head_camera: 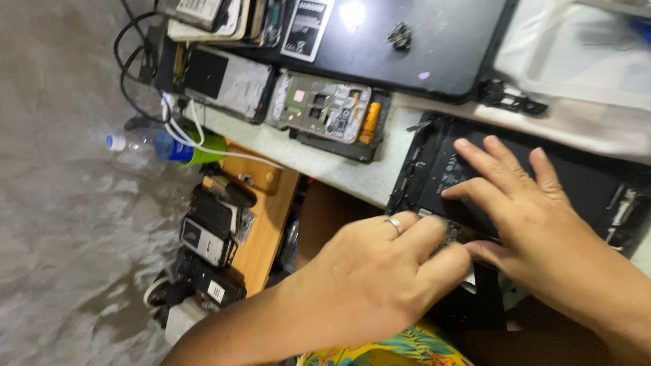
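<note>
Beside opened tablet (583,183) | stripped phone (325,108) | left hand (380,271) covers edge

- opened tablet (542,179) on worktop (325,159), right side
- right hand (536,217) flat on tablet; left hand (380,271) just left of it, fingertips touching at tablet's near edge
- opened phone (325,108) behind hands, second opened phone (227,81) to its left
- closed laptop (434,41) behind phones
- wooden shelf (264,224) below worktop edge, left; small phones (207,234) on it
- bottle (132,142) on floor, far left
</note>
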